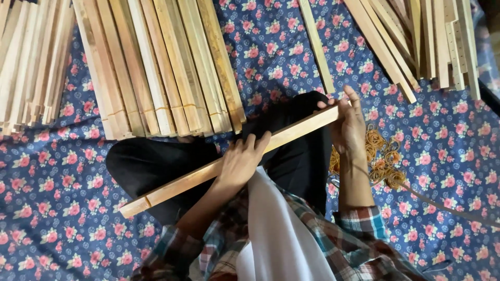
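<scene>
Head view: I see my left hand (240, 158) with fingers (255, 141) curled over the slat's (208, 171) middle, gripping it. My right hand (348, 125) closes round its far end. The slat lies slanted across my lap. Rubber bands (383, 156) sit just beside my right wrist; slat bundles (161, 67) lie beyond on the floral cloth (52, 198).

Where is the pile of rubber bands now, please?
In the head view, the rubber bands lie on the flowered cloth at the person's right side, just beyond the right hand that holds one end of the wooden strips.
</scene>
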